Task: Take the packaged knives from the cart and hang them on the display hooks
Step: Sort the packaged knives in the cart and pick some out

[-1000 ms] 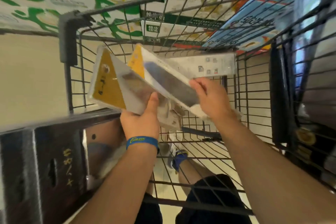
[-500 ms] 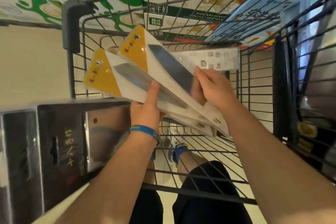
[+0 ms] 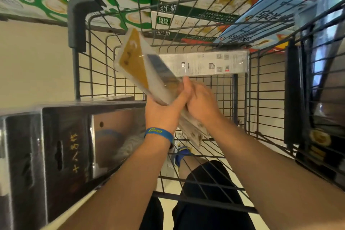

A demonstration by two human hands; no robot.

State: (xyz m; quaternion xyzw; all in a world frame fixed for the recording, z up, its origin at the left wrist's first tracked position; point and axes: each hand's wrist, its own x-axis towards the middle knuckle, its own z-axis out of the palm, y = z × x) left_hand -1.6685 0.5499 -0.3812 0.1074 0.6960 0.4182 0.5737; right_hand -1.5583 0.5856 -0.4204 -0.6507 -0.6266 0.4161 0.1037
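A stack of packaged knives (image 3: 145, 67), clear blisters with yellow card tops, is held upright and tilted left above the wire cart (image 3: 97, 73). My left hand (image 3: 164, 110) grips the stack from below, thumb up along its right edge. My right hand (image 3: 201, 102) presses against the stack's right side, fingers wrapped behind it. The lower ends of the packs stick out below both hands. Another pale packaged item (image 3: 211, 63) lies across the cart's far end. No display hooks are in view.
Dark boxed knife packs (image 3: 61, 147) with hang holes fill the cart's left side. More dark packages (image 3: 317, 136) lean on the right wall. Stacked milk cartons (image 3: 186, 9) stand beyond the cart. My legs show through the cart floor.
The two fanned packs have been squared together into one stack and turned more upright. My hands have closed in together around its lower part.
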